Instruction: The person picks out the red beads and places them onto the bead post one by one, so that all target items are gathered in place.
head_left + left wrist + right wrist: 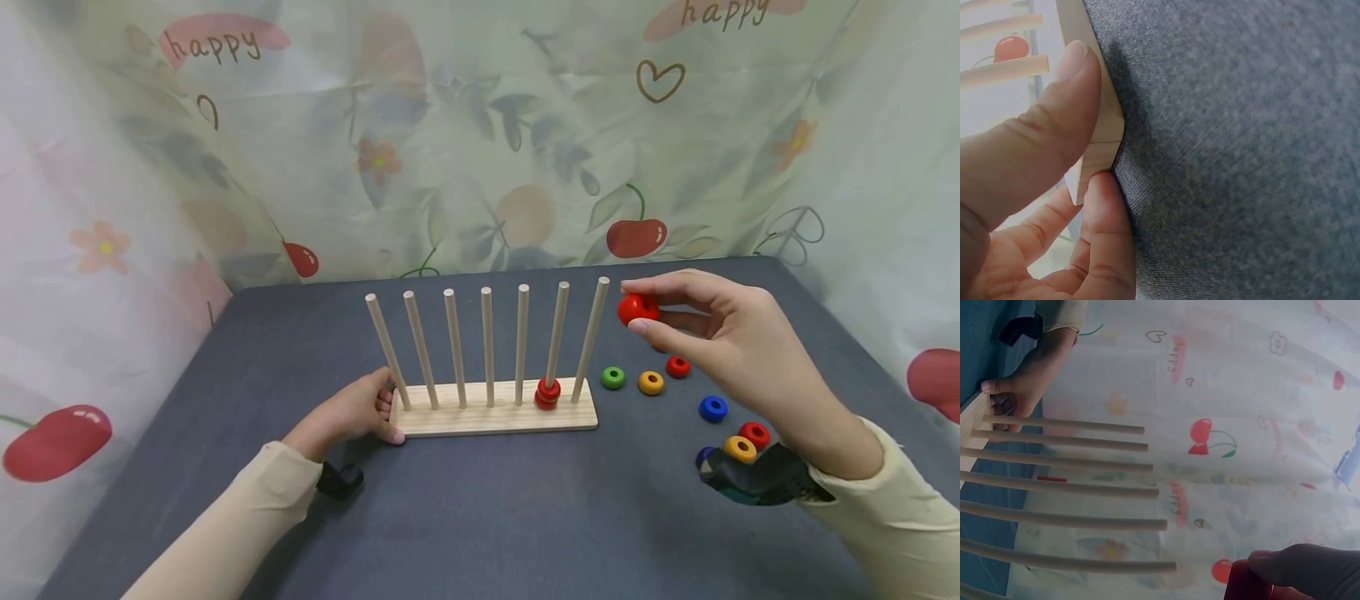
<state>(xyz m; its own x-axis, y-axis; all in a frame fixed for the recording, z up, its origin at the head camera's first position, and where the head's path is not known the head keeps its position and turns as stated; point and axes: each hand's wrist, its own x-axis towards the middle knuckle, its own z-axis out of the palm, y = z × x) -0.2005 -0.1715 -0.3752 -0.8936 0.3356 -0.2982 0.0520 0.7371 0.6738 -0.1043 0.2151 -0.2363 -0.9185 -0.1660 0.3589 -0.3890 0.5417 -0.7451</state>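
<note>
A wooden peg rack (457, 423) stands on the dark table, with several upright pegs along its base. My left hand (348, 410) grips the rack's left end; in the left wrist view the thumb (1063, 112) lies over the corner and fingers press the end face. Red beads (547, 393) sit stacked low on the second peg from the right. Up near the top of the rightmost peg, a little to its right, my right hand (738, 346) pinches a red bead (636, 310) between thumb and fingers. In the right wrist view that bead (1247, 582) is partly cut off.
Loose beads lie right of the rack: a green bead (612, 377), a yellow bead (651, 383), a red bead (678, 367) and a blue bead (713, 408). More, including another yellow bead (740, 449), lie near the right wrist. A patterned curtain (465, 167) hangs behind the table (495, 508).
</note>
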